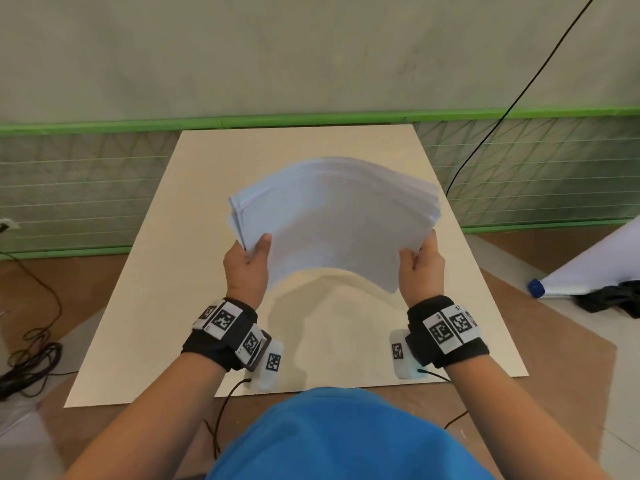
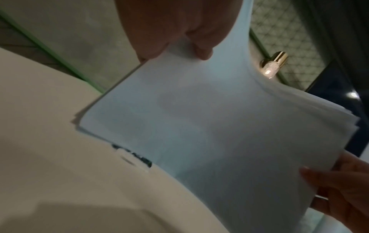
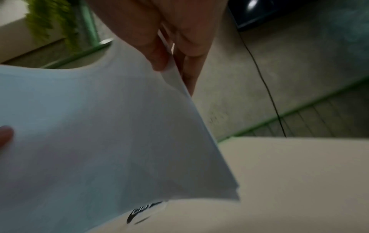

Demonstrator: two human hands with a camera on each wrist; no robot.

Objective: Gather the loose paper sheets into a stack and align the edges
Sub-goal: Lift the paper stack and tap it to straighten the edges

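A stack of white paper sheets [image 1: 332, 220] hangs in the air above the cream board [image 1: 173, 271], bowed upward in the middle. My left hand [image 1: 247, 261] grips its left edge, thumb on top. My right hand [image 1: 420, 263] grips the right edge the same way. The far edges of the sheets are fanned and uneven. From below, the left wrist view shows the stack [image 2: 199, 126] pinched by my left hand [image 2: 173, 39]. The right wrist view shows the sheets [image 3: 99, 134] pinched between the thumb and fingers of my right hand [image 3: 169, 55].
The cream board lies on a brown surface [image 1: 554, 358]. A green-framed mesh fence [image 1: 86, 188] runs behind it, below a grey wall. A black cable [image 1: 502, 116] hangs at right. A rolled white sheet with a blue cap [image 1: 536, 288] lies at right. Cables [image 1: 31, 358] coil at left.
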